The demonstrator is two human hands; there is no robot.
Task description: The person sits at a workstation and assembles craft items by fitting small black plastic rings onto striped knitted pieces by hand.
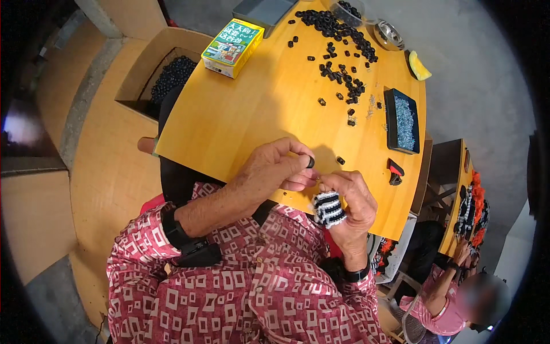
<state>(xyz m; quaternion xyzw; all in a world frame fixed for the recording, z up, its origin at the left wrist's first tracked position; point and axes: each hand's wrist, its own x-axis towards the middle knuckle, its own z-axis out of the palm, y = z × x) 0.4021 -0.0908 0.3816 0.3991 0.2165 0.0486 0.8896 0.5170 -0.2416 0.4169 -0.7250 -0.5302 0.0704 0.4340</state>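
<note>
My left hand (278, 166) is closed in a pinch over the table's near edge, holding a small round black part (310, 162) at its fingertips. Close beside it, my right hand (355, 200) pinches a tiny shiny metal piece (318, 178), too small to make out well. A black-and-white striped knit piece (329, 209) sits at the right hand's fingers; whether it is worn or held I cannot tell. One loose black part (340, 160) lies on the table just beyond the hands. A red-and-black tool (395, 171) rests to their right.
On the wooden table (223, 120) are a yellow-green box (234, 48), scattered black parts (344, 77), a black tray (392, 129) of small metal pieces, a metal bowl (388, 35) and a yellow wedge (419, 66). A carton (134, 80) stands left. Another person (441, 298) works at right.
</note>
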